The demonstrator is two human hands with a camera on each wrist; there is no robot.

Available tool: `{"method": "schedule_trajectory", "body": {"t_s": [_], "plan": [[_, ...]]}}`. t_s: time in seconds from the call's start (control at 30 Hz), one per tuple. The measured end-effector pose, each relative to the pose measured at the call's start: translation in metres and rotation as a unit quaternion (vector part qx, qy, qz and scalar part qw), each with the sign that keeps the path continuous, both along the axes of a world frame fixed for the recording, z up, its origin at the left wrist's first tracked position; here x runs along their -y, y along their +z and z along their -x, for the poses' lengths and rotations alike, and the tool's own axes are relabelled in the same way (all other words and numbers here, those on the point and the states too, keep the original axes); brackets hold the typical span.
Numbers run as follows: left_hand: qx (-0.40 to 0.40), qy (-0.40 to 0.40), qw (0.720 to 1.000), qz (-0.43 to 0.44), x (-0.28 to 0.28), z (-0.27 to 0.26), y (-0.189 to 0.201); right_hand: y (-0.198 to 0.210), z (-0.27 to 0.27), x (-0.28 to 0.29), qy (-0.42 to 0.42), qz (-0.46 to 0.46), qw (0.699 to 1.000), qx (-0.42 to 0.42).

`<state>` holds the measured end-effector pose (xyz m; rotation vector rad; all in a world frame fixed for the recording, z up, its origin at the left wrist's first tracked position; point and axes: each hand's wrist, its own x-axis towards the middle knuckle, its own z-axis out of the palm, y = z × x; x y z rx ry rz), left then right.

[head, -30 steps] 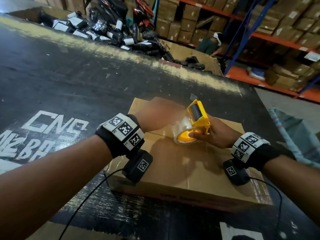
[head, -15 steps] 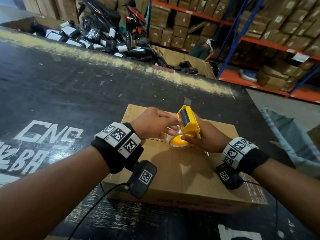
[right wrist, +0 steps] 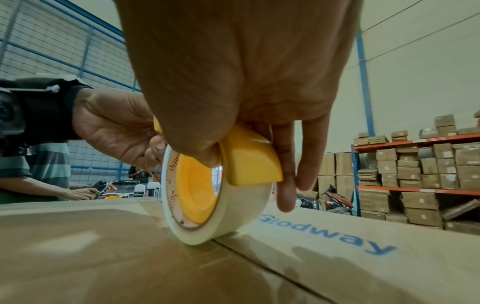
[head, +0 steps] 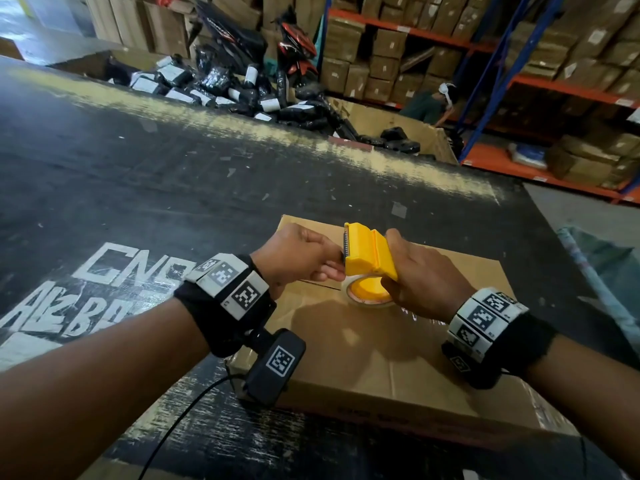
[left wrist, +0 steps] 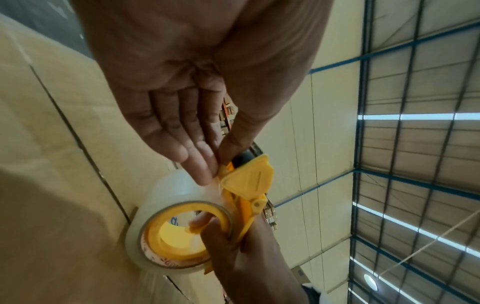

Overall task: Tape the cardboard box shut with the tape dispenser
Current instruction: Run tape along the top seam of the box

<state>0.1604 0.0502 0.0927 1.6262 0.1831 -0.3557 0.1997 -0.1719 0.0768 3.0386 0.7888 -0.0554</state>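
mid-frame in the head view, the right hand (head: 420,278) clasps the tape dispenser (head: 369,261), its roll resting on the cardboard box (head: 398,344) seam. the left hand (head: 298,258) seems to pinch the tape end at the cutter. next: draw tape out and stick it over the seam.

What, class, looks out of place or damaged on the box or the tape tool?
Nothing stands out. The box lies flat and undented, its flaps closed along the seam. The right hand grips the tape tool over it; the left hand pinches at its front.
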Motion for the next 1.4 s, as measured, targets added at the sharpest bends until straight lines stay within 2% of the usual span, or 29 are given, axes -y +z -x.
{"method": "schedule_trajectory", "body": {"t_s": [0.2, 0.4, 0.5, 0.6, 0.7, 0.77, 0.97, 1.17, 1.27, 1.33, 1.4], "plan": [[0.074, 0.013, 0.994, -0.076, -0.009, 0.004, 0.003, 0.007, 0.004, -0.012, -0.011, 0.012, 1.000, 0.008], [0.131, 0.028, 0.986, -0.098, -0.026, 0.010, 0.000, 0.010, 0.006, -0.018, 0.005, 0.031, 0.999, 0.018], [0.107, 0.004, 0.990, -0.090, -0.032, 0.010, -0.001, 0.013, 0.006, -0.023, 0.021, 0.054, 0.998, 0.031], [0.065, -0.009, 0.997, -0.046, -0.033, 0.007, -0.002, 0.015, 0.001, -0.025, 0.027, 0.056, 0.998, 0.019], [0.038, 0.012, 0.999, 0.019, -0.032, 0.004, -0.006, 0.013, -0.003, -0.025, 0.042, -0.004, 0.998, -0.039], [0.032, 0.026, 0.999, 0.033, -0.032, 0.001, -0.009, 0.011, -0.005, -0.022, 0.065, -0.054, 0.993, -0.083], [0.068, 0.047, 0.994, -0.067, -0.055, -0.005, -0.012, 0.019, -0.003, -0.031, 0.121, -0.116, 0.981, -0.101], [0.073, 0.103, 0.990, -0.067, -0.103, 0.005, -0.026, 0.026, -0.010, -0.044, 0.159, -0.048, 0.982, -0.094], [0.004, 0.122, 0.992, 0.032, -0.121, 0.010, -0.044, 0.030, -0.012, -0.058, 0.176, -0.006, 0.981, -0.083], [-0.028, 0.154, 0.981, 0.112, -0.129, 0.011, -0.054, 0.033, -0.013, -0.067, 0.184, -0.004, 0.980, -0.083], [-0.041, 0.182, 0.972, 0.145, -0.135, 0.011, -0.060, 0.035, -0.013, -0.073, 0.186, -0.011, 0.978, -0.091]]}}
